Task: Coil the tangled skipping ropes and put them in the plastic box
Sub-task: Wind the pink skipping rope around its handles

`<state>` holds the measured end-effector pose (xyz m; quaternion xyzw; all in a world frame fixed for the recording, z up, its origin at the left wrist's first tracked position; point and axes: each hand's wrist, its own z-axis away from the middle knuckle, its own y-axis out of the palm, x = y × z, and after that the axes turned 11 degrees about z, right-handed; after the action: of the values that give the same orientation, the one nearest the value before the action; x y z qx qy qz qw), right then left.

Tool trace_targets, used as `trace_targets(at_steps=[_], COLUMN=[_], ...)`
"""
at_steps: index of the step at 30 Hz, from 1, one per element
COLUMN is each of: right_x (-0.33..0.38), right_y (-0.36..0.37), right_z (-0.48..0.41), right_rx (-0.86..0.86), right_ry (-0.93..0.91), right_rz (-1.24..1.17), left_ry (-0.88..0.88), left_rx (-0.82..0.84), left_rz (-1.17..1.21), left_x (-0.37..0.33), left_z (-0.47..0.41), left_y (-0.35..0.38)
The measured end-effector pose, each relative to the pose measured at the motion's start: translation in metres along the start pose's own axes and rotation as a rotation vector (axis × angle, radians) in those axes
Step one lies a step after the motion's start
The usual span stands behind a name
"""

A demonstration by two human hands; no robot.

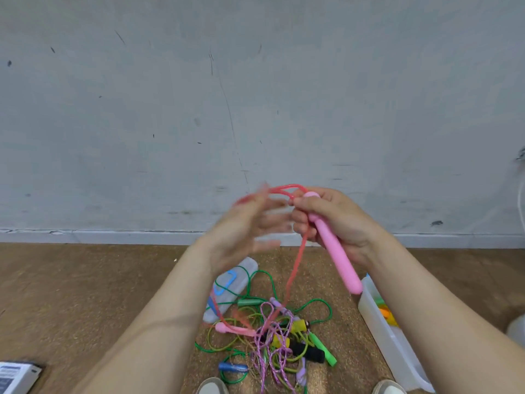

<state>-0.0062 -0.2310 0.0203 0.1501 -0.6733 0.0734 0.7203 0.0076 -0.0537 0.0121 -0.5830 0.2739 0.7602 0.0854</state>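
Tangled skipping ropes (272,345) heaped on floor between shoe tips. Plastic box (380,322) just right of heap, lid (230,288) beyond it. Above: right hand (326,220) clenched on pink handle (335,251), red cord (295,265) trailing to heap. Left hand (241,231) blurred, fingers spread, red loop across them. Scuffed wall behind.

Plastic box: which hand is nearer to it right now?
Right. The right hand, gripping the pink handle, is raised up-left of the plastic box; the blurred left hand is farther left.
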Motion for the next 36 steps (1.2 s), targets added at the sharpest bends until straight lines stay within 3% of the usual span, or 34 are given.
trace_targets(at_steps=[3,4,6,7,10,12,17,23,27,29,32,34,35,36], right_x=[0.008,0.011,0.013,0.013,0.011,0.009,0.013,-0.005,-0.010,-0.013,-0.022,-0.031,-0.035,-0.035], right_y=[0.001,-0.001,-0.011,-0.017,-0.029,-0.030,-0.016,0.010,0.015,0.011,0.003,-0.001,0.000,0.002], right_z=[-0.003,-0.004,-0.004,-0.004,0.000,0.004,0.008,0.008,0.000,-0.003,-0.009,-0.014,-0.015,-0.014], right_rx=[-0.174,-0.223,-0.284,-0.311,-0.331,-0.261,-0.204,0.005,-0.107,-0.220,-0.296,-0.160,-0.079,-0.010], right_ry=[-0.043,-0.053,-0.055,-0.036,0.093,0.158,0.153,0.252,0.273,0.219,0.117,0.212,0.251,0.242], right_rz=[-0.177,-0.265,-0.435,-0.445,-0.202,-0.104,-0.093,0.114,0.076,0.269,0.933,1.401,1.472,1.395], left_ry=[-0.187,-0.217,-0.167,-0.111,0.105,0.234,0.122,0.200,0.218,0.229,0.257,0.313,0.340,0.363], left_rx=[0.476,0.540,0.442,0.309,-0.101,-0.250,-0.158,-0.263,-0.243,-0.183,-0.145,-0.150,-0.142,-0.129], left_rz=[-0.524,-0.671,-0.819,-0.773,-0.289,-0.046,-0.047,0.351,0.252,0.197,0.103,0.097,0.122,0.158], left_x=[0.029,0.036,0.039,0.036,0.011,-0.004,-0.005,-0.010,-0.014,-0.017,-0.023,-0.027,-0.030,-0.033], left_z=[0.000,-0.001,-0.001,-0.001,0.004,0.005,0.007,-0.001,-0.002,0.002,0.010,0.015,0.016,0.018], left_y=[0.016,0.019,0.019,0.019,0.016,0.008,0.015,0.027,0.013,0.011,0.013,0.014,0.015,0.016])
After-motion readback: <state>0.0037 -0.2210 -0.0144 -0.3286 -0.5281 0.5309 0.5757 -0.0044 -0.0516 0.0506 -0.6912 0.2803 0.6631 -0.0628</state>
